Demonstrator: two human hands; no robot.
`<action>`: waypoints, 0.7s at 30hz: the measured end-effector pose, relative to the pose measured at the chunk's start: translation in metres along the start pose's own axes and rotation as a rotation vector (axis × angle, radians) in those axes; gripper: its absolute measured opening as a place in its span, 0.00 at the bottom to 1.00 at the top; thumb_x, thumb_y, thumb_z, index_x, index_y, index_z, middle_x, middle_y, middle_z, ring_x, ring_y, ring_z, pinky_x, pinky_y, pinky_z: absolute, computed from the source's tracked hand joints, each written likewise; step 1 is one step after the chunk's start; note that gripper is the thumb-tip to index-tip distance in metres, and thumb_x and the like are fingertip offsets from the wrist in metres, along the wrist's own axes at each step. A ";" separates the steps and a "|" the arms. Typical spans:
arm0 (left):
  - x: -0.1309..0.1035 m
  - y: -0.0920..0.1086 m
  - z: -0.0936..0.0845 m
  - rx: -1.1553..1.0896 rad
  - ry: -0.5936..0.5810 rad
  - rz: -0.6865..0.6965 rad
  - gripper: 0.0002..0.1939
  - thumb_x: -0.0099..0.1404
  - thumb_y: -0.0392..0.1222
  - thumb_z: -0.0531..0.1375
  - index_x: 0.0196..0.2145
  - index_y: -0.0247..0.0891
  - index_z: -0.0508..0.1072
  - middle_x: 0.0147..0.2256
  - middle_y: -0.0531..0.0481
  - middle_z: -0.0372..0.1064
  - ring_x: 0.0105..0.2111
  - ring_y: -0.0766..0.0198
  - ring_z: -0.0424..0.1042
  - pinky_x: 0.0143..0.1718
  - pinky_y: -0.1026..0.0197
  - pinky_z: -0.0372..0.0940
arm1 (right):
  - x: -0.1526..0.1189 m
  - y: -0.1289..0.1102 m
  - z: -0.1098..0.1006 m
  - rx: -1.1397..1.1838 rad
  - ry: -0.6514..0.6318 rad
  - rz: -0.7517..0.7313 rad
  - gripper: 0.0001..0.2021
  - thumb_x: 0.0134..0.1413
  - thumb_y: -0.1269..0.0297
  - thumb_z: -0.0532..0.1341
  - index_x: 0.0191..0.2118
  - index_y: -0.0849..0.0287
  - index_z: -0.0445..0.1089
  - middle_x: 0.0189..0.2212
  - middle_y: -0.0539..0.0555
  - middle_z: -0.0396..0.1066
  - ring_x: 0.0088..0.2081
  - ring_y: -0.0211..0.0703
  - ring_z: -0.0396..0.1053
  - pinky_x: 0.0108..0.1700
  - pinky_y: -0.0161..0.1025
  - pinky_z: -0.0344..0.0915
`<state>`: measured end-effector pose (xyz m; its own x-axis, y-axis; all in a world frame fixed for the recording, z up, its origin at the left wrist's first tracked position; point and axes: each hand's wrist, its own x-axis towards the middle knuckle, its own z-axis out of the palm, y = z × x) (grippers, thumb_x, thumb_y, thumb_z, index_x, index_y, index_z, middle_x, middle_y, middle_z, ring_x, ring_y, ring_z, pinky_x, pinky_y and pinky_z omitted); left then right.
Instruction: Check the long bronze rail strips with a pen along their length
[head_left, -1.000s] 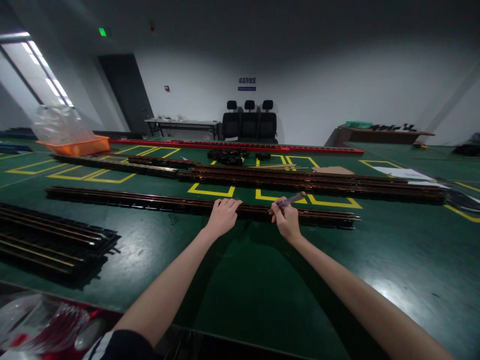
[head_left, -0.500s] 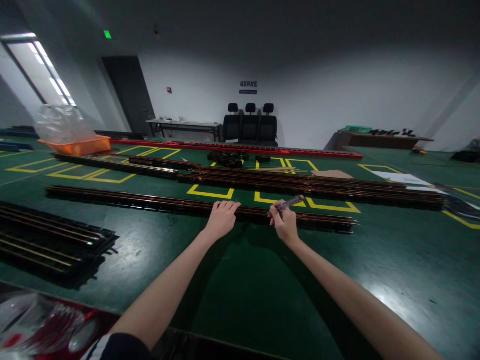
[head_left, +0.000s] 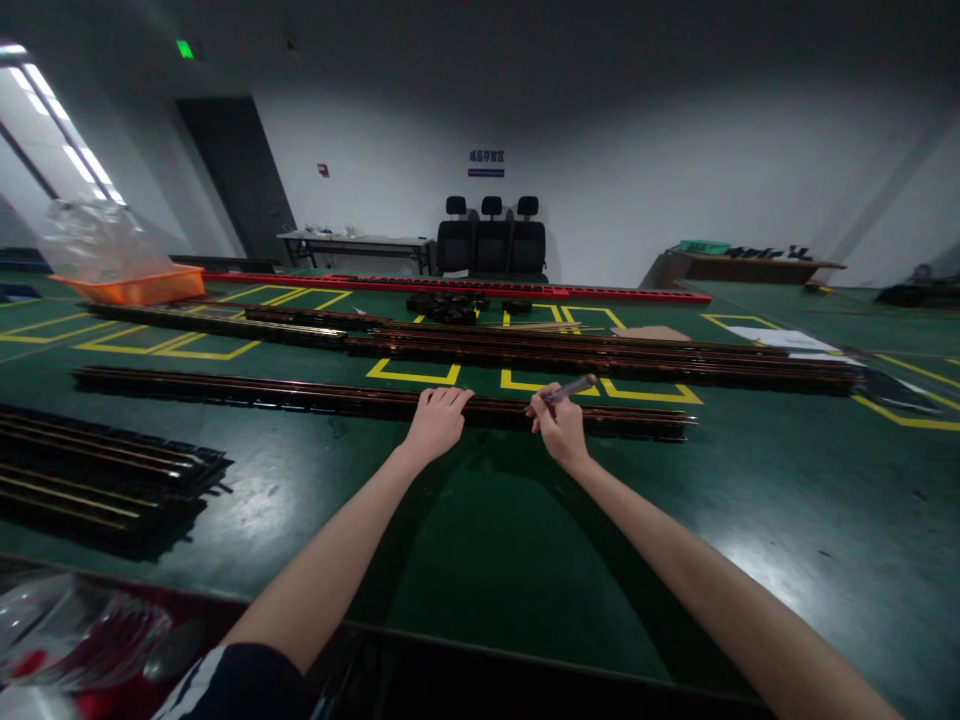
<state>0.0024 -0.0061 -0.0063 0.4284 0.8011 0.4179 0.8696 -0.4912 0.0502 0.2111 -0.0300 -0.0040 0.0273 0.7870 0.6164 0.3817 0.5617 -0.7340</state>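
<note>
A long black rail with copper-coloured strips [head_left: 225,388] lies across the table in front of me. My left hand [head_left: 436,420] rests on it just left of centre, palm down, its fingers stretched over the top. In my right hand [head_left: 559,425] is a pen [head_left: 571,388] with a translucent purplish barrel, pinched in the fingers and tilted up to the right. Its lower end points at the rail, but my fingers hide the tip, so I cannot tell whether it touches.
Behind lies a bundle of similar rails [head_left: 637,357]; more rails [head_left: 97,480] sit at the near left. An orange tray [head_left: 146,287] holds clear plastic bags. Small black parts [head_left: 446,304], cardboard [head_left: 651,334] and paper [head_left: 780,338] lie farther back on the green table [head_left: 480,570].
The whole view has shifted slightly, so everything sits a little further left and higher. Both hands keep their places at the rail, the pen still in my right hand.
</note>
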 end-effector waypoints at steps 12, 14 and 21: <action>0.001 -0.002 0.006 0.020 0.007 -0.005 0.23 0.63 0.32 0.45 0.54 0.36 0.65 0.53 0.44 0.66 0.54 0.55 0.62 0.57 0.46 0.53 | 0.000 0.004 0.001 -0.046 -0.002 -0.034 0.19 0.58 0.47 0.50 0.27 0.57 0.59 0.20 0.52 0.67 0.17 0.39 0.65 0.19 0.35 0.61; 0.002 -0.003 0.006 0.024 -0.001 -0.002 0.23 0.63 0.32 0.45 0.55 0.36 0.65 0.53 0.44 0.66 0.54 0.55 0.62 0.57 0.46 0.53 | 0.000 0.004 0.001 -0.069 -0.006 -0.049 0.18 0.59 0.48 0.50 0.26 0.57 0.60 0.21 0.53 0.67 0.18 0.40 0.65 0.20 0.36 0.61; 0.001 0.000 0.004 0.024 0.005 -0.001 0.23 0.63 0.31 0.45 0.54 0.35 0.65 0.53 0.43 0.67 0.54 0.56 0.63 0.57 0.46 0.53 | 0.000 0.003 0.002 -0.110 0.014 -0.058 0.18 0.59 0.50 0.50 0.26 0.57 0.61 0.20 0.52 0.67 0.17 0.39 0.64 0.20 0.36 0.61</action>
<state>0.0036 -0.0044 -0.0093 0.4259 0.8000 0.4227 0.8759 -0.4816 0.0289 0.2104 -0.0280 -0.0065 0.0146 0.7500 0.6612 0.4821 0.5741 -0.6618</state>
